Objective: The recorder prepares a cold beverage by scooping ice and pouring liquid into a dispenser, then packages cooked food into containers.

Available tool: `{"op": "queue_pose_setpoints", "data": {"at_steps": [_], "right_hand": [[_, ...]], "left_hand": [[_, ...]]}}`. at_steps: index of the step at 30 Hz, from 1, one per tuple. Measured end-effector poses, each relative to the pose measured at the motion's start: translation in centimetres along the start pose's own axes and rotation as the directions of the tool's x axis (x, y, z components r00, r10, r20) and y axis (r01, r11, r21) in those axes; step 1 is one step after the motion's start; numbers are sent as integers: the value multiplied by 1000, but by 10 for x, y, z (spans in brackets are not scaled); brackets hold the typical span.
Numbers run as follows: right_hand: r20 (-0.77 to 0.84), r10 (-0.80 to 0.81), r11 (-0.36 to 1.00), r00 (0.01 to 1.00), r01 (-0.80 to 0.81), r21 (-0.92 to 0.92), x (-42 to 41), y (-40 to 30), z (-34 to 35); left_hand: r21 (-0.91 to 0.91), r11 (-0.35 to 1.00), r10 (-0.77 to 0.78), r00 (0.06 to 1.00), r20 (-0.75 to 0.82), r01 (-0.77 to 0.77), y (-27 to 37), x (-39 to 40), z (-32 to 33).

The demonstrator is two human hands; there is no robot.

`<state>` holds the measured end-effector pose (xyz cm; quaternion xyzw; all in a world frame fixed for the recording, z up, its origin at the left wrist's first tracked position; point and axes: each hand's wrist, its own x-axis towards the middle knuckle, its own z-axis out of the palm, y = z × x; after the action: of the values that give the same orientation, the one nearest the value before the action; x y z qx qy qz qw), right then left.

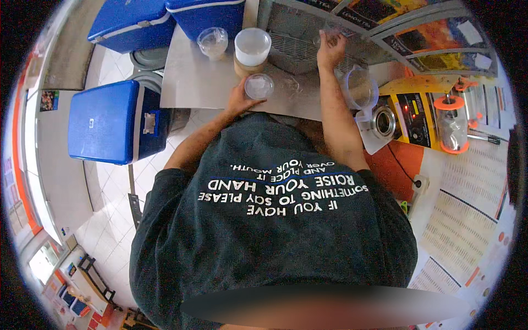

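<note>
My left hand (242, 97) is curled around a clear plastic cup (259, 86) at the near edge of the grey counter (198, 88). Just beyond that cup stands a white translucent tub or cup stack (253, 46). Another clear plastic cup (212, 43) is further left. My right hand (332, 50) reaches forward over a metal grille (293, 45) below the drink dispenser panels, its fingers bent near something clear; whether they grip it cannot be told. A clear measuring jug (361, 88) is beside my right forearm.
A yellow and black cup sealing machine (412, 119) stands at the right, with a round metal ring (383, 122) and a film roll (453, 126). Blue cooler boxes stand at the back left (132, 24) and at the left (103, 121). A cable runs to a wall socket (420, 183).
</note>
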<state>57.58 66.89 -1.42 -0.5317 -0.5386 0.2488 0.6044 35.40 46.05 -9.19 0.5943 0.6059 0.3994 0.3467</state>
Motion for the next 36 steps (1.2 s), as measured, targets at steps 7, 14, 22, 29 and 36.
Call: {"op": "queue_pose_setpoints", "data": {"at_steps": [7,14,22,29,36], "right_hand": [[24,-112,994,993,112,0,29,1,10],[97,4,988,995,-19,151,36,3,7],[216,38,998,976,-48,41,41,-7,7],[258,127,903,958,-4,-430,58,-4,-1],[239,165,970,957,-114,-215,70,13,2]], "left_hand": [[-149,986,77,997,-21,-79,9,9,21],[-301,944,125,991,-46,-133,89,67,38],[-309,946,54,986,-155,-100,63,143,72],[-41,999,-5,962,-273,-6,68,157,80],[-104,993,-77,977,-199,57,85,164,76]]}}
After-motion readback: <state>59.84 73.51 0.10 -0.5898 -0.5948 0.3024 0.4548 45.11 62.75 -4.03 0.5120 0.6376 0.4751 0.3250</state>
